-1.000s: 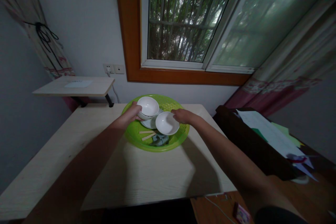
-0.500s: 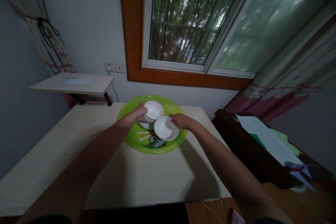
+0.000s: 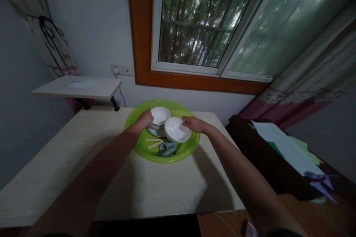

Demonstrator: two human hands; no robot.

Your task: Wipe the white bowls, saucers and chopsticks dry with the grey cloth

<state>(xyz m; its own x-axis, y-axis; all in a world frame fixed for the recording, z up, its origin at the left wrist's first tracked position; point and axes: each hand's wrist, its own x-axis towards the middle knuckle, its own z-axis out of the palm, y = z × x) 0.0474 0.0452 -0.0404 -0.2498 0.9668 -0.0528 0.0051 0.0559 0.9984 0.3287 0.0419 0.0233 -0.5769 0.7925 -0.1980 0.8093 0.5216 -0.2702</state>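
So the big pale counter point(image 3: 158, 189) is carrying a round green tray point(image 3: 144, 152) near its far edge, and all the dishes are gathered on that, probably because a raised rim keeps loose stuff together. On the tray there's a white plate point(image 3: 155, 132), mostly hidden since the bowls sit in front of or over it. Left one is an upper bowl point(image 3: 160, 114) with what looks like a second rim just below it, so I'd call it a stack. The left hand point(image 3: 145, 118) has its fingers curled on that bowl's left side, pinching near the rim, I guess to steady the stack from outside. The right hand point(image 3: 194, 124) has its fingers pinching the far right rim of the other bowl point(image 3: 177, 130), which tips a bit toward the wearer; a one-edge grip like that would explain the tilt. Can't tell if that bowl is touching the tray underneath. Nearer the wearer there's a crumpled grey-blue cloth point(image 3: 167, 148), and smallest of all, some pale sticks point(image 3: 155, 140) lying flat just beside it, out of the bowls' way.
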